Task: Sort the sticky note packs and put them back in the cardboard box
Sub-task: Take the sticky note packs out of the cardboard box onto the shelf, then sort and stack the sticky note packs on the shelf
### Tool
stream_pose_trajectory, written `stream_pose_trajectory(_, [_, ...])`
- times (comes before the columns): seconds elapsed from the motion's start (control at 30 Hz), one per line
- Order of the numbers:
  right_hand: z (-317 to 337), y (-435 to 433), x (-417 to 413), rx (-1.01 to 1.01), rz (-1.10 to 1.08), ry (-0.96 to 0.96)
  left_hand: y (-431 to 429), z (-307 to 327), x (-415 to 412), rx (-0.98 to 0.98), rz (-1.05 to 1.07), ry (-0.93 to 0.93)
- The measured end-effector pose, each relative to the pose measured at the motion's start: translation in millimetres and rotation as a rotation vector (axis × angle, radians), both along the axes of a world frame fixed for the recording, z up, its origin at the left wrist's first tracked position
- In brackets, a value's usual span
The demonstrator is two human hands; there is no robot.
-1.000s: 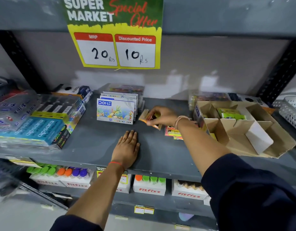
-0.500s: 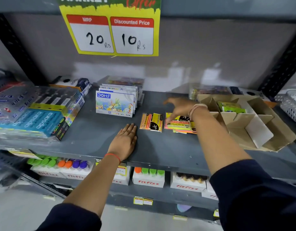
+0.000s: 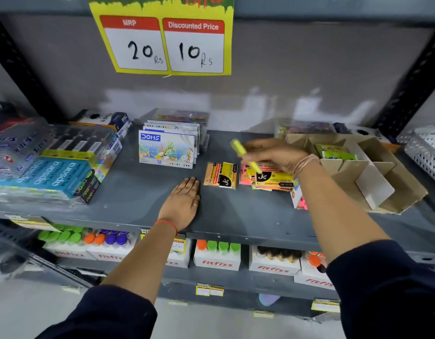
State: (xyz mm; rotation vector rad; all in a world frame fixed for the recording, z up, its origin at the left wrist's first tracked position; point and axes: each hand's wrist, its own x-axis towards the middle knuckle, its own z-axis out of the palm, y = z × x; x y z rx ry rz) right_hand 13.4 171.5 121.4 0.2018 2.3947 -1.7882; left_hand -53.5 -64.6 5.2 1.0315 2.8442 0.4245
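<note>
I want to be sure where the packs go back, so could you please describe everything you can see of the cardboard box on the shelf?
The cardboard box is plain brown, open-topped, and sits on the right of the grey shelf, slightly skewed to its front edge. Cardboard dividers split it into several compartments. A far compartment holds green sticky note packs; the near ones visible look empty. The right forearm crosses its near left corner, hiding that part.

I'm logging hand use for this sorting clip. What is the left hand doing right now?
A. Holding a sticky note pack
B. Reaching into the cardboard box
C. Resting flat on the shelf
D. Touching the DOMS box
C: the left hand lies palm down, empty, on the grey shelf.
</note>
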Motion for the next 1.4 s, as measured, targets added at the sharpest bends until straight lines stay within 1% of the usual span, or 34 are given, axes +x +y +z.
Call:
stream_pose_trajectory(0.07, [-5.1,-26.1,3.2,0.19,0.124,-0.028,0.3,0.7,0.0,-0.003,-0.008,0.001])
stream_pose_trajectory(0.2, [-32.6,-70.2,6.4,0.702,0.297,0.022,-1.3,1.8,-0.4,0.013,-0.02,-0.029])
stream_pose_trajectory(0.27, [-46.1,-78.4,6.0,0.829,0.334,0.017,-0.7,1.5,-1.0,0.002,-0.013,-0.029])
stream_pose_trajectory(0.37, [-59.5,-81.5,5.2,0.933,0.344,0.043,1.2,-0.1,-2.2,0.019,0.008,-0.039])
stream_pose_trajectory(0.43, [-63.9,-82.2,5.4,0.964,0.346,0.053,1.3,-1.3,-2.6,0.036,0.009,-0.032])
stream_pose_trajectory(0.53, [-58.8,-79.1,7.0,0.949,0.35,0.06,0.5,-1.3,-2.9,0.034,-0.001,-0.021])
stream_pose_trajectory(0.6, [-43.9,-62.4,4.0,0.915,0.27,0.087,-0.2,-1.4,-2.9,0.024,0.001,-0.021])
stream_pose_trajectory(0.63, [-35.1,-48.7,1.0,0.917,0.217,0.068,-0.4,-1.2,-2.5,0.022,0.003,-0.024])
stream_pose_trajectory(0.67, [-26.4,-33.4,-2.0,0.963,0.181,0.001,-0.3,-0.9,-2.2,0.022,0.005,-0.025])
stream_pose_trajectory(0.7, [-18.9,-19.1,-4.8,1.058,0.17,-0.103,-0.2,-0.6,-1.9,0.022,0.004,-0.024])
stream_pose_trajectory(0.77, [-11.8,0.2,-8.6,1.234,0.2,-0.313,0.4,0.2,-1.7,0.02,0.001,-0.019])
stream_pose_trajectory(0.8, [-13.3,5.0,-9.1,1.261,0.221,-0.377,0.5,0.5,-1.5,0.019,0.0,-0.018])
stream_pose_trajectory(0.83, [-16.7,8.1,-8.9,1.259,0.227,-0.406,-0.1,0.5,-1.3,0.017,-0.001,-0.019])
stream_pose_trajectory(0.9, [-23.1,12.2,-7.4,1.237,0.206,-0.383,-1.2,-0.4,-1.2,0.013,-0.004,-0.019])
stream_pose_trajectory(1.0, [-24.8,18.9,-8.5,1.174,0.173,-0.312,-1.7,-0.5,-1.1,0.007,-0.004,-0.015])
stream_pose_trajectory(1.07, [-18.8,23.9,-10.0,1.068,0.137,-0.258,-1.2,-0.3,-1.6,0.005,-0.002,-0.013])
stream_pose_trajectory(1.1, [-14.3,25.9,-10.0,0.937,0.1,-0.201,-1.0,-0.5,-1.6,0.003,-0.002,-0.014])
stream_pose_trajectory(1.13, [-9.4,27.6,-8.6,0.722,0.057,-0.125,-1.0,-0.8,-1.4,0.001,-0.002,-0.013])
stream_pose_trajectory(1.2, [-2.0,27.4,-0.8,0.138,0.009,0.002,-0.7,-0.9,-1.5,0.0,-0.006,-0.009])
stream_pose_trajectory(1.23, [-2.2,26.4,3.2,-0.114,0.018,0.025,-0.7,-0.9,-1.5,-0.001,-0.008,-0.009])
stream_pose_trajectory(1.27, [-4.9,25.5,5.5,-0.292,0.029,0.027,-0.6,-0.9,-1.5,0.001,-0.007,-0.009])
stream_pose_trajectory(1.3, [-8.9,23.5,7.0,-0.402,0.042,0.013,-0.6,-0.9,-1.5,0.003,-0.006,-0.009])
stream_pose_trajectory(1.33, [-13.5,19.8,8.1,-0.461,0.058,-0.008,-0.7,-1.0,-1.6,0.004,-0.004,-0.01])
stream_pose_trajectory(1.4, [-23.0,11.3,9.9,-0.506,0.093,-0.036,-0.8,-1.4,-1.9,-0.002,-0.003,-0.011])
